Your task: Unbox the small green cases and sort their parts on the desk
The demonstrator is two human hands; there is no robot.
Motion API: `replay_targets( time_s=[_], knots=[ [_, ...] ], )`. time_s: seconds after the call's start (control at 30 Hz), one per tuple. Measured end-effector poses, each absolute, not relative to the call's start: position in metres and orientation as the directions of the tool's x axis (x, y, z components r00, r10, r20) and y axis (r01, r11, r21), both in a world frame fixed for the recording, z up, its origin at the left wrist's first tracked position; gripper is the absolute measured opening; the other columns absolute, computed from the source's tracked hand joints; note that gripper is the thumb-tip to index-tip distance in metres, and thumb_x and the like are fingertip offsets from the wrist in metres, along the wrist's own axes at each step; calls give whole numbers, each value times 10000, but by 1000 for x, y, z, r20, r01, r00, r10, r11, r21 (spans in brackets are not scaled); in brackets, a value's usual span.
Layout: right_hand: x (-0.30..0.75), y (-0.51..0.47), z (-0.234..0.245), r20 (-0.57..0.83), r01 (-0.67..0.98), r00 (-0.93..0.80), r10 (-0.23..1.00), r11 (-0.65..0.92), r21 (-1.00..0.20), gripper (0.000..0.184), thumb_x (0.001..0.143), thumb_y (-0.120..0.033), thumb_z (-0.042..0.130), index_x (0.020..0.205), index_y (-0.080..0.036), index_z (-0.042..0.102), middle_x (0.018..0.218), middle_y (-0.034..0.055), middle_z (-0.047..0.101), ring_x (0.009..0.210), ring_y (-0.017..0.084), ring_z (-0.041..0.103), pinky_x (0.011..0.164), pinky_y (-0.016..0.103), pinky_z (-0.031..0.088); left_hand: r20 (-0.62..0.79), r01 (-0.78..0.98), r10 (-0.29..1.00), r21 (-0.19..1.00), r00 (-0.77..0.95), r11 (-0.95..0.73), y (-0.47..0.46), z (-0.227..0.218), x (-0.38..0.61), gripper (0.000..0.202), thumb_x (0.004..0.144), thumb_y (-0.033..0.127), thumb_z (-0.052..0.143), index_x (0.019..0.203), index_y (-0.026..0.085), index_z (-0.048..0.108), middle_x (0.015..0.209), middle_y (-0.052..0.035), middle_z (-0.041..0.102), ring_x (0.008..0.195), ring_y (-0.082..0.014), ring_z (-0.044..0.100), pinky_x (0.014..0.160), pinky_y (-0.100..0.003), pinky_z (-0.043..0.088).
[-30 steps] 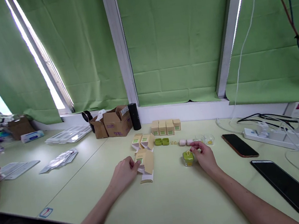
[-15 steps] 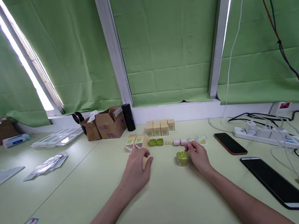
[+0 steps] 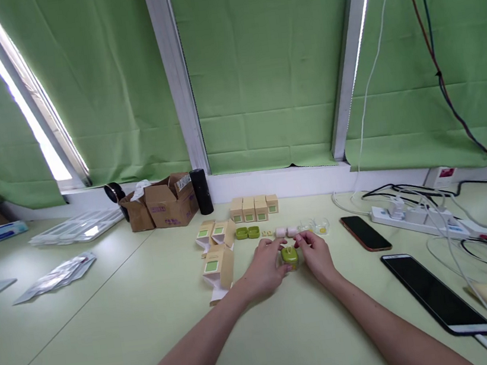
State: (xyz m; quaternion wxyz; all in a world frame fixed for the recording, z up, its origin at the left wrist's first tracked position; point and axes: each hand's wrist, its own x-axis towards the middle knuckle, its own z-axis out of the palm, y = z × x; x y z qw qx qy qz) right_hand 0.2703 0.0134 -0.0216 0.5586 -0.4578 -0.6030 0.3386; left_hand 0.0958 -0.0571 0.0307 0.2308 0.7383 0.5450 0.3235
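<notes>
A small green case [image 3: 289,255] sits on the pale green table [image 3: 151,302] between my two hands. My left hand [image 3: 264,269] curls around its left side, fingers closed on it. My right hand [image 3: 316,254] pinches its right side and top. Left of my hands lies an open tan carton [image 3: 219,268] with a green label. Two more open cartons [image 3: 214,233] lie behind it. Behind the case are green trays [image 3: 247,232], pink pieces [image 3: 286,232] and clear pieces [image 3: 316,225].
A row of closed tan boxes [image 3: 253,208] stands near the window sill. Brown cardboard boxes [image 3: 163,202] and a black cylinder [image 3: 201,191] sit at back left. Two phones [image 3: 435,292] and a power strip [image 3: 414,218] with cables lie to the right. Foil packets [image 3: 56,276] lie left.
My left hand left the tan carton and moved right to the green case. My right hand stays at the case. The view has swung to the right.
</notes>
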Motion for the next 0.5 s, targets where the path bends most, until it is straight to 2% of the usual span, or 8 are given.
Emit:
replay_targets(
  time_s=[0.2, 0.37, 0.5],
  knots=[
    [266, 9, -18, 372, 127, -6, 928, 370, -920, 410, 868, -616, 623, 870, -218, 721, 803, 52, 755, 775, 243, 669, 753, 355, 499, 273, 604, 958, 750, 89, -270, -54, 14, 88, 380, 846, 261, 715, 1224, 222, 700, 1252, -131, 604, 1162, -282, 635, 1095, -439, 493],
    [262, 0, -12, 382, -45, -133, 915, 379, -924, 412, 850, -595, 691, 1005, -218, 754, 958, 84, 781, 846, 250, 693, 779, 377, 538, 292, 539, 952, 818, -87, -202, -47, 16, 81, 399, 887, 391, 703, 1239, 205, 722, 1245, -142, 661, 1124, -282, 658, 1026, -433, 524],
    [256, -8, -6, 316, -199, -186, 930, 279, -939, 457, 752, -587, 800, 1025, -225, 746, 1004, 93, 767, 883, 264, 701, 686, 370, 580, 315, 495, 937, 845, -153, -204, -45, 24, 82, 417, 869, 429, 717, 1184, 159, 754, 1212, -165, 718, 1085, -292, 679, 953, -430, 546]
  ],
)
